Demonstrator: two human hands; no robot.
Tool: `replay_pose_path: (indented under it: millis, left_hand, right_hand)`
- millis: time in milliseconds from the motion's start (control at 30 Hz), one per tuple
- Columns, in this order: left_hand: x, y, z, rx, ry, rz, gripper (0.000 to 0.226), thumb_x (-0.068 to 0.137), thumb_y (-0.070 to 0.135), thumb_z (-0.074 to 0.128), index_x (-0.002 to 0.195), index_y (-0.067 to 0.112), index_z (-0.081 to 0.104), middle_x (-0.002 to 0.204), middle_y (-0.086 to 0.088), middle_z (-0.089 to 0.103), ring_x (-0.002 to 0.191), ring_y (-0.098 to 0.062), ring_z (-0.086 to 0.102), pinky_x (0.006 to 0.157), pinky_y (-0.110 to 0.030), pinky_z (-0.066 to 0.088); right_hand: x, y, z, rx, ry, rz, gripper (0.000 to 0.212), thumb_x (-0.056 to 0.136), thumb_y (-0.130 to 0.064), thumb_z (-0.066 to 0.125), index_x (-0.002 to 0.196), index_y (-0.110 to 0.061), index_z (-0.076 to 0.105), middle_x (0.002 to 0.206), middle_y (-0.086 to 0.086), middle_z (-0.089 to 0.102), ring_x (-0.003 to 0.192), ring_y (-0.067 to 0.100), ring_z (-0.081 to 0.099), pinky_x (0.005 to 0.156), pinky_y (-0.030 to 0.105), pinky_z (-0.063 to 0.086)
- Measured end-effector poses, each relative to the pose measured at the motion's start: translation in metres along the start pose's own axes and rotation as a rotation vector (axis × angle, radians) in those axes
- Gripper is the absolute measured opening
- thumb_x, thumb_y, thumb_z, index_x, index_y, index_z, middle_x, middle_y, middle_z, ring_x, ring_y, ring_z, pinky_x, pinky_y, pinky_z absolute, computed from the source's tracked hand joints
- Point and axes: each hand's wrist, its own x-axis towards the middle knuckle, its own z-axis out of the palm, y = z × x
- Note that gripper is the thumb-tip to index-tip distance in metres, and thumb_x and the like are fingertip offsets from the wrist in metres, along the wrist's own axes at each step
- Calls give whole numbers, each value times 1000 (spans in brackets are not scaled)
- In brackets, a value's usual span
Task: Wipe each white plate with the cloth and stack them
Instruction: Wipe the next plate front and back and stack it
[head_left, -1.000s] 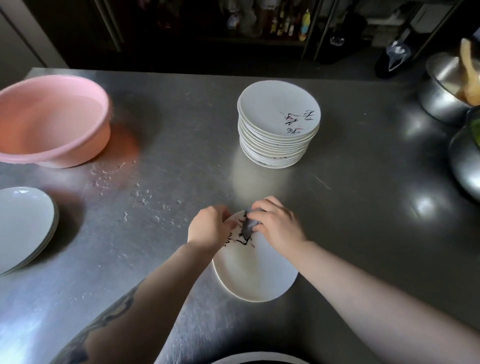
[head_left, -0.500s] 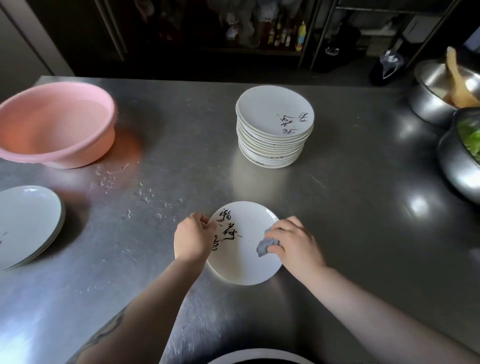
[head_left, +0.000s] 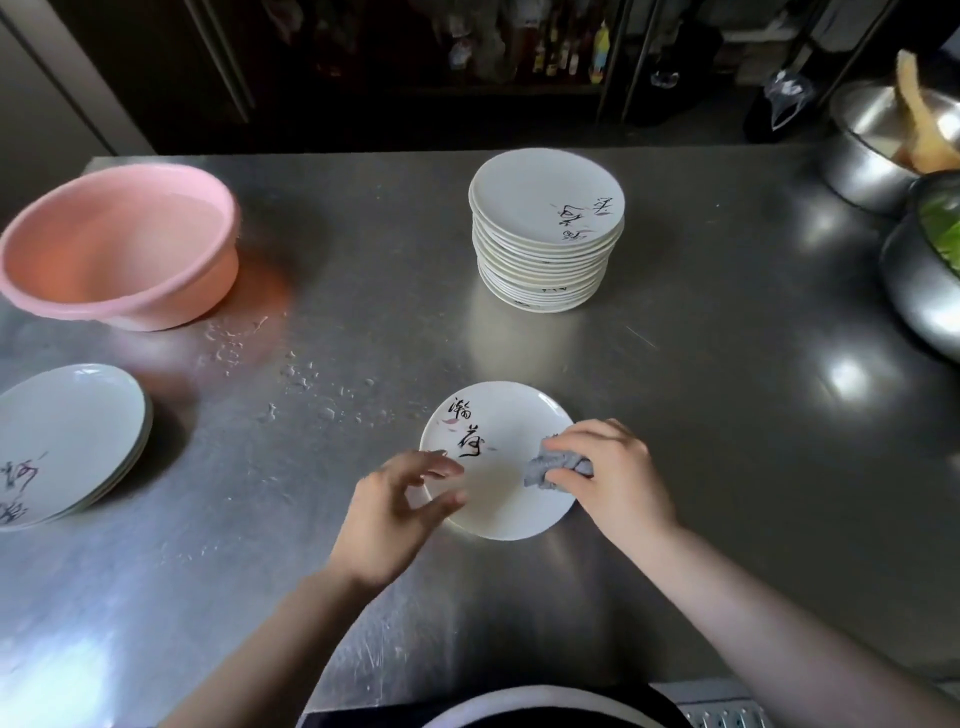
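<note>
Here, right hand (head_left: 613, 478) bunches cloth (head_left: 553, 464); left hand (head_left: 400, 506) seemingly loose.

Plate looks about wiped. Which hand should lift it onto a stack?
Probably the left hand: it holds nothing and hovers open at the plate's near-left rim. The right hand is gripping the grey cloth on the plate.

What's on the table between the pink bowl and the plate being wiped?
Head view: only water droplets on bare steel between the pink bowl and the plate.
</note>
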Motion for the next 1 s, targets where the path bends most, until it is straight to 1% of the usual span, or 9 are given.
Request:
replay_pose_path:
  millis: [100,233,500,633,667,733,800,900,1000]
  left_hand:
    - [-14,4,21,10,-155,78,25,69,15,88,88,25,76,97,15,71,101,-4,62,93,-20,45]
    - [-16,0,36,28,-160,60,23,65,10,90,83,13,78,93,7,71,97,-12,63,90,-32,49]
    - [-9,-12,47,239,-63,348,25,55,7,94,71,14,75,84,4,74,77,-22,69,71,-29,47]
    - [-4,-16,47,320,-63,437,11,68,19,87,74,18,77,85,7,74,78,-21,68,69,-31,54]
    - [-4,-16,45,357,-49,485,6,75,25,79,76,20,77,86,9,73,79,-19,67,68,-29,53]
    - [-1,-13,40,404,11,563,18,86,32,64,81,20,77,87,10,72,80,-17,65,66,-29,50]
    - [9,-2,32,381,120,592,22,90,31,61,84,17,77,86,8,71,78,-19,66,64,-31,51]
    - [29,30,17,340,241,525,24,91,34,60,82,15,73,80,7,68,76,-15,65,63,-26,49]
    - [46,61,0,148,321,231,20,89,39,66,83,20,67,82,13,67,78,-6,61,67,-17,44]
  right_hand:
    - [-9,0,4,29,23,26,29,68,-7,80,95,-16,77,97,-4,67,91,13,58,79,18,41]
    - [-22,3,9,54,52,55,31,66,-10,82,95,-20,77,94,-8,67,88,9,60,78,16,44]
    - [-28,4,5,105,135,74,30,67,-10,83,94,-21,77,96,-11,68,86,8,63,79,27,52]
    - [-28,4,1,106,159,63,29,68,-9,83,94,-20,77,96,-9,68,87,10,64,78,30,53]
    - [-28,3,-1,111,171,61,29,68,-9,83,94,-20,77,96,-9,68,87,10,64,78,28,52]
    - [-26,0,-9,130,214,53,29,68,-9,83,94,-22,77,95,-13,68,86,5,63,79,18,49]
    - [-20,-4,-21,163,281,48,29,69,-10,83,94,-23,76,95,-17,67,87,-1,62,77,7,44]
    - [-4,-22,-44,235,358,35,30,70,-11,82,96,-25,76,98,-17,67,90,-3,62,78,4,42]
    - [16,-49,-65,340,397,-9,29,71,-11,82,95,-25,76,98,-15,67,93,1,63,83,12,46]
